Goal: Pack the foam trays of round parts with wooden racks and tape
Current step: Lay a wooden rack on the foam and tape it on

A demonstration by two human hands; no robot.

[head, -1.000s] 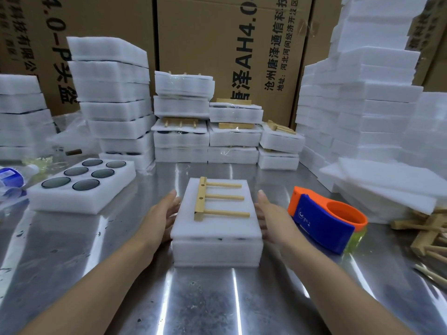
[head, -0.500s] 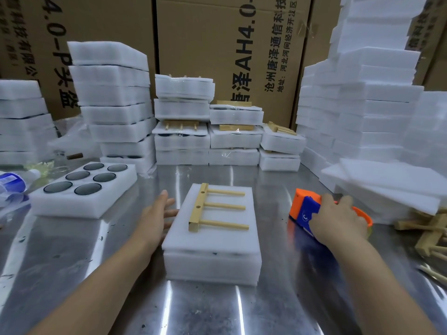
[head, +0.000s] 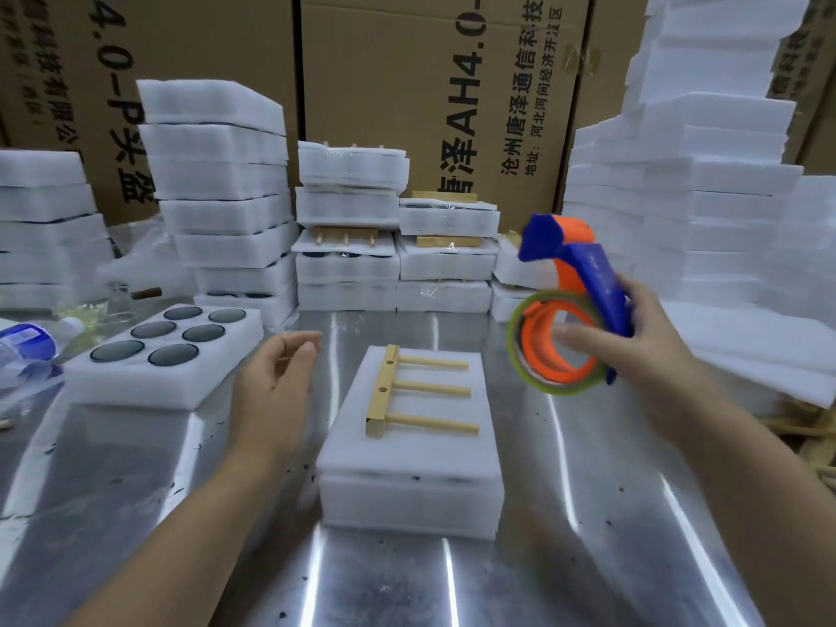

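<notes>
Cardboard cartons (head: 384, 83) wall off the back, with stacks of white foam (head: 217, 183) and finished taped packs (head: 348, 264) ranged in front of them on a shiny steel table (head: 407, 581). Near the front edge, between the two forearms, sits the pack (head: 409, 472): a foam tray under a foam lid, its long axis running straight away from the person. On the lid lies a wooden rack (head: 384, 391), its bar along the left side and its three pegs pointing right across the pack. The right hand (head: 651, 350) holds the tape dispenser (head: 597, 282) in the air above and to the right of the pack, fingers wrapped round the blue handle and the forefinger stretched across the open middle of the roll (head: 561, 388). The left hand (head: 271, 382) is the nearer one, just beside the pack's far-left corner but not touching it, fingers loosely curled and apart, holding nothing. So the pack lies down and to the left of the dispenser, and the tape will probably have to run over the rack to pin it; the left hand looks placed to catch the tape end or steady the foam. At left an open tray (head: 135, 391) shows six round parts (head: 174, 355), with a bottle (head: 27, 341) beyond it; loose racks (head: 809, 427) lie at the far right.
</notes>
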